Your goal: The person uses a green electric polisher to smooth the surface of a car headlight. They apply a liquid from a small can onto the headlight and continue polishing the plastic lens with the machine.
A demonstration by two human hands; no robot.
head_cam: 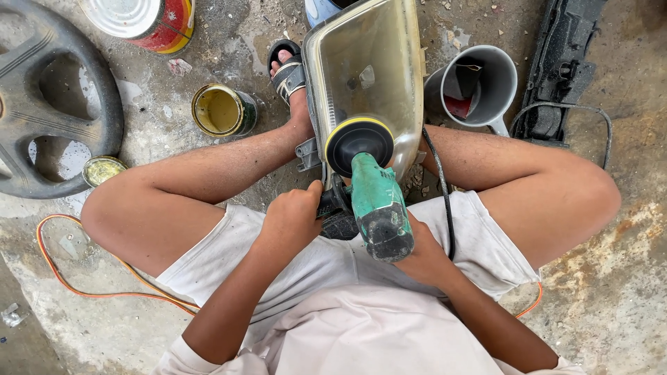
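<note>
1. In the head view, a person is sitting on a rough concrete floor (611, 305) with knees spread apart, and a car headlight (366, 76) is lying between the legs, its cloudy yellowed lens facing up.
2. A green polisher (377, 208) is resting across the lap, and its round black pad with a yellow rim (359, 144) is pressing on the near end of the headlight lens.
3. The left hand (292, 219) is clenching around the dark side grip on the left of the polisher, with the fingers wrapped tight.
4. The right hand (424, 257) is sitting at the rear of the tool, mostly hidden behind the dusty black body; it appears to be grasping the body, though its fingers cannot be seen clearly.
5. A black cable (445, 201) is running from the tool up along the inside of the right thigh.
6. A sandalled foot (286, 73) is lying just beside the left edge of the headlight.
7. An open tin (222, 110) with yellowish contents is lying on its side near the left shin, and a small lid (103, 169) is lying by the left knee.
8. A red-and-yellow can (142, 21) is standing at the top left, beside a dark wheel cover (42, 104).
9. A grey plastic jug (479, 87) is lying to the right of the headlight, and an orange cord (83, 285) is curling over the floor at the left.
</note>
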